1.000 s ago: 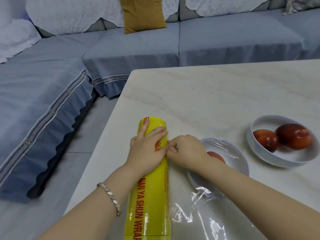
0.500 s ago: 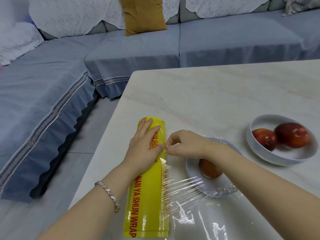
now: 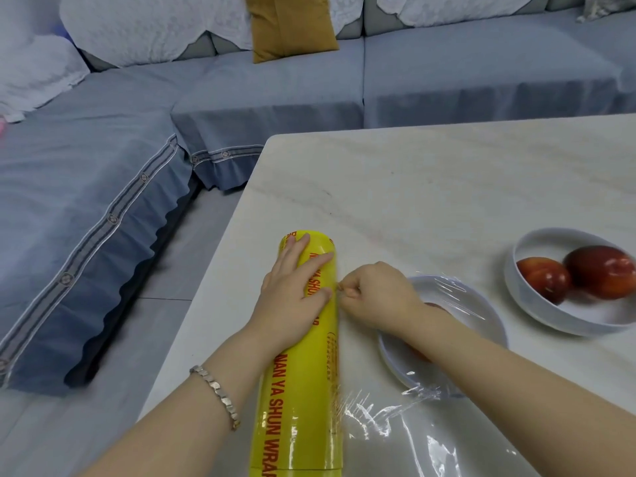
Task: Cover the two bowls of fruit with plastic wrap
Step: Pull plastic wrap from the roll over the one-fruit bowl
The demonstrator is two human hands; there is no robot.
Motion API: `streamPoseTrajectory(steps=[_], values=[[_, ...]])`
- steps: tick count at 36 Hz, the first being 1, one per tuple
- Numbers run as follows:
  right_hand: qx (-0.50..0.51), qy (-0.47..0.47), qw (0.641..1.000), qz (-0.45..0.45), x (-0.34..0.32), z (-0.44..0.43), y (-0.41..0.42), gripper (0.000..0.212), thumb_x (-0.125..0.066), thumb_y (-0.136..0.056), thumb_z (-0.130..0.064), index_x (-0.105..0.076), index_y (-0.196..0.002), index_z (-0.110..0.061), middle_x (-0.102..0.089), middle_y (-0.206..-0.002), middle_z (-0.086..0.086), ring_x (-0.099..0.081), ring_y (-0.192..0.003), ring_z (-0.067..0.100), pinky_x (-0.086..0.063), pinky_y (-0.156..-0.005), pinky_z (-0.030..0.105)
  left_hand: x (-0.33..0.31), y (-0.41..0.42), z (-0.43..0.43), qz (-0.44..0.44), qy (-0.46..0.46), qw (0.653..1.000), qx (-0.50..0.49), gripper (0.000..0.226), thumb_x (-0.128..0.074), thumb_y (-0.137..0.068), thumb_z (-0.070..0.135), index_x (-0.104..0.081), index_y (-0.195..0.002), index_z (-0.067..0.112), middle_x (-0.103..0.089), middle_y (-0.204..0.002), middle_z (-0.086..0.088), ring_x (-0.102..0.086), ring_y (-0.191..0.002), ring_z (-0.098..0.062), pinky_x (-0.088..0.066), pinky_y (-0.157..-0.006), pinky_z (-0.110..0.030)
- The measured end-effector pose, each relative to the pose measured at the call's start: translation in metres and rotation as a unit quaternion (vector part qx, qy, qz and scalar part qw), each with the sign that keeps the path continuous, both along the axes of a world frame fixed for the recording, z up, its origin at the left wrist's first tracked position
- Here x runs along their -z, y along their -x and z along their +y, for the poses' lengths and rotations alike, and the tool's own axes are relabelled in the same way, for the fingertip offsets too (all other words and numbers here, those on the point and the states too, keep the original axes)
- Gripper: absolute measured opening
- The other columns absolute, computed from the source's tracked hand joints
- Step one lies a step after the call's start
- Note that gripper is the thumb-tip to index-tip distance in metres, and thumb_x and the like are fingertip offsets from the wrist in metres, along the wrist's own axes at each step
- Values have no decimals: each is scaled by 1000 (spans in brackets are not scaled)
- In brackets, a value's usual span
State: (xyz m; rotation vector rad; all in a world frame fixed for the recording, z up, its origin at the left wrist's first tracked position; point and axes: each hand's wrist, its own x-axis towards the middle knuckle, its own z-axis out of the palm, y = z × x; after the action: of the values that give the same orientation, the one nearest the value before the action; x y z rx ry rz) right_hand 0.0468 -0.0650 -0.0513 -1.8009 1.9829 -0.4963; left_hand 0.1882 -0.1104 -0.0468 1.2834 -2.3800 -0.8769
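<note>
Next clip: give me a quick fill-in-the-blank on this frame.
1. The left hand presses flat on the ____ roll while the right hand pinches film beside it.
2. The uncovered bowl holds ____ red fruits.
3. The bracelet sits on the ____ wrist.
Missing: yellow; two; left

The plastic wrap roll (image 3: pixel 299 390) is cut off at its near end by the bottom of the frame, and the left grip (image 3: pixel 292 297) covers part of its red lettering. The right forearm hides most of the fruit (image 3: pixel 435 306) in the film-covered bowl (image 3: pixel 481 318). Whether the right grip (image 3: pixel 375 294) pinches film is too small to tell. The frame's right side clips the open bowl (image 3: pixel 537 304).
</note>
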Motion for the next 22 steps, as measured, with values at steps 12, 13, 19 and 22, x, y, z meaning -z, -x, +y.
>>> streamPoseTrajectory(steps=[12,13,19,22], values=[[-92,46,994,31,-8,25,2,33,-41,-84,-13,-69,-101,-15,-64,-117,6,-55,-109,27,-41,-91,33,-2,-4,-1,66,-23,997,-12,39,-62,-86,11,-63,-70,47,-16,-156,11,-2,-145,-5,-7,-119,-33],[-102,64,993,17,-7,29,5,35,-40,-82,-14,-71,-96,-13,-65,-115,5,-57,-107,26,-41,-91,31,-2,-4,-1,67,-23,997,-12,39,-62,-86,11,-63,-71,47,-16,-156,11,-2,-145,-5,-8,-119,-34],[-137,56,985,-91,-16,51,12,37,-42,-76,-5,-74,-94,-11,-69,-111,4,-56,-101,12,-26,-84,-1,-3,-3,1,42,-24,999,-13,32,-62,-87,16,-63,-72,45,-15,-156,11,0,-145,-5,-7,-118,-33],[-141,38,987,-74,-20,54,6,38,-44,-77,-26,-71,-101,-14,-68,-113,2,-56,-107,16,-34,-96,16,-4,-3,1,46,-25,998,-17,33,-62,-86,15,-62,-72,45,-15,-157,10,-1,-145,-6,-6,-118,-32]])
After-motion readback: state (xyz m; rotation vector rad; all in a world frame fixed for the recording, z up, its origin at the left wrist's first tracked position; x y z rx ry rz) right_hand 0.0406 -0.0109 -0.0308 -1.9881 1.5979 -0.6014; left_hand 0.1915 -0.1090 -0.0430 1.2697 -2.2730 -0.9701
